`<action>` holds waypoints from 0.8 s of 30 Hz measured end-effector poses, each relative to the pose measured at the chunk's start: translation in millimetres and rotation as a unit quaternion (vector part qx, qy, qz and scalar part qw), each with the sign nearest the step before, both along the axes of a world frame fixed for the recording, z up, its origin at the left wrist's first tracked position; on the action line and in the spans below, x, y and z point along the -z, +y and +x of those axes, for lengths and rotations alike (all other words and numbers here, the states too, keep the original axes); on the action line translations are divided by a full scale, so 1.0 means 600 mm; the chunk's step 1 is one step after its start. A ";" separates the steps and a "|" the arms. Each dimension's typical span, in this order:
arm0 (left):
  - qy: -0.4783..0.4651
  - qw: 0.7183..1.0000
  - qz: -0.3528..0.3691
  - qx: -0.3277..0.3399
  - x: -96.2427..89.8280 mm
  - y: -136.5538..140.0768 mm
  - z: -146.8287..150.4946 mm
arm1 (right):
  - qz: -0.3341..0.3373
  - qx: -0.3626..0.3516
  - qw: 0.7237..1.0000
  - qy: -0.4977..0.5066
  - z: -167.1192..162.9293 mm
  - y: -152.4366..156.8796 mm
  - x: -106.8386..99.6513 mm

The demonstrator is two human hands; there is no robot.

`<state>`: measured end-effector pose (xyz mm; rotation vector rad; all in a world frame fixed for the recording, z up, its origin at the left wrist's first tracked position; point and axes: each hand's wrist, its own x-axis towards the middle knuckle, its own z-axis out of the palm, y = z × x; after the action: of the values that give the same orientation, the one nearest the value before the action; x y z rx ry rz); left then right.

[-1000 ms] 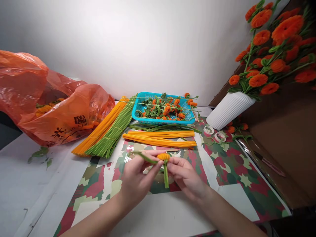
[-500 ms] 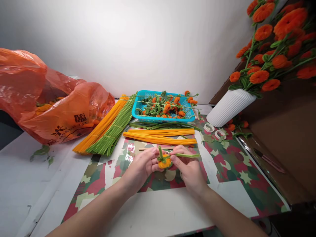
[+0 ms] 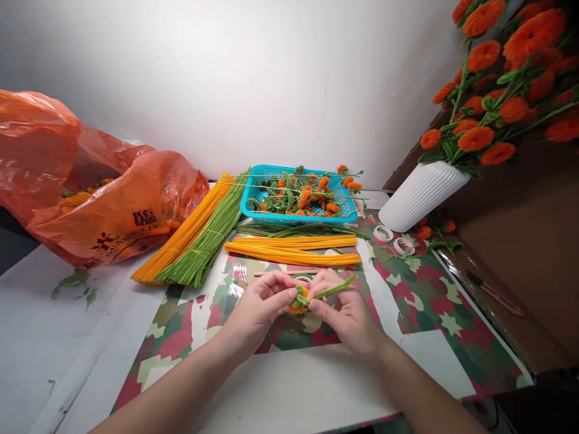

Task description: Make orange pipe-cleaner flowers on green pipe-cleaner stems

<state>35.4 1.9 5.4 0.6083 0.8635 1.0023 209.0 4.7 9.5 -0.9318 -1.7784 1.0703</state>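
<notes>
Between my hands is a small yellow-orange pipe-cleaner flower (image 3: pixel 298 306) with green at its centre. My left hand (image 3: pixel 266 301) pinches its left side, thumb at the green part. With thumb and fingers my right hand (image 3: pixel 346 313) grips the green pipe-cleaner stem (image 3: pixel 335 287), which points out to the upper right. Just beyond my hands lie a thin wooden stick (image 3: pixel 275 273) and a roll of tape, partly hidden. Yellow pipe cleaners (image 3: pixel 289 253) stretch across the table a little farther back.
A blue basket (image 3: pixel 248 208) holds orange flowers and green stems. Bundled green pipe cleaners (image 3: pixel 203 247) and yellow ones lie at left, beside an orange plastic bag (image 3: pixel 117 223). To the right are a white vase (image 3: pixel 420 196) of orange flowers, tape rolls (image 3: pixel 383 234) and a pinkish cutter (image 3: pixel 495 294).
The short green end that stood up from the flower is now folded down under my left thumb. The stem in my right hand has tilted upward.
</notes>
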 end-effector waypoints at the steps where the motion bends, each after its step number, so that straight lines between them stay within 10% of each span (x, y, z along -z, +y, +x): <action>1: 0.010 1.000 0.004 0.005 0.000 0.000 0.000 | -0.005 -0.010 1.000 -0.005 0.001 0.001 -0.002; 14: 0.007 1.000 0.016 0.015 -0.003 0.000 -0.001 | 0.198 0.088 0.971 -0.100 -0.002 -0.005 -0.002; 24: 0.076 0.994 0.055 0.047 0.000 -0.006 0.000 | 0.112 -0.007 0.975 -0.191 0.012 0.001 -0.015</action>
<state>35.2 -1.5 5.5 0.8216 0.9086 0.9309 216.2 5.1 18.6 -1.0344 -2.1687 0.7101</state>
